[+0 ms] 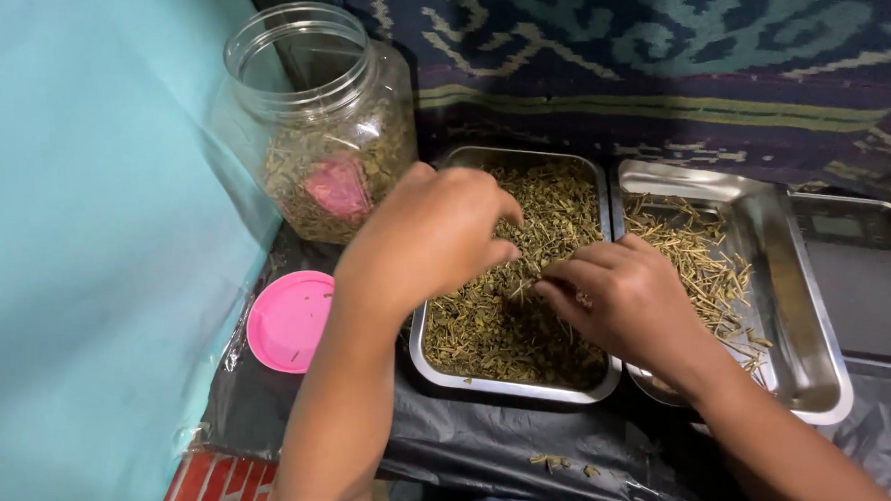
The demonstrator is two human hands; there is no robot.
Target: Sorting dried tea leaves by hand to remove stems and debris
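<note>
A steel tray (512, 386) holds a heap of dried green-yellow herb bits and stems. Over it, my left hand (427, 236) hovers with fingertips pinched down toward the herbs. My right hand (623, 303) rests on the tray's right side, fingers curled and pinching a thin stem between the two hands. A second steel tray (805, 345) to the right carries a thinner scatter of pale stems.
A clear plastic jar (325, 125) with dried herbs and a pink scoop stands at the back left. Its pink lid (288, 320) lies on the black plastic sheet (494, 449). A grey scale (868, 282) sits at right. A teal wall is left; patterned cloth behind.
</note>
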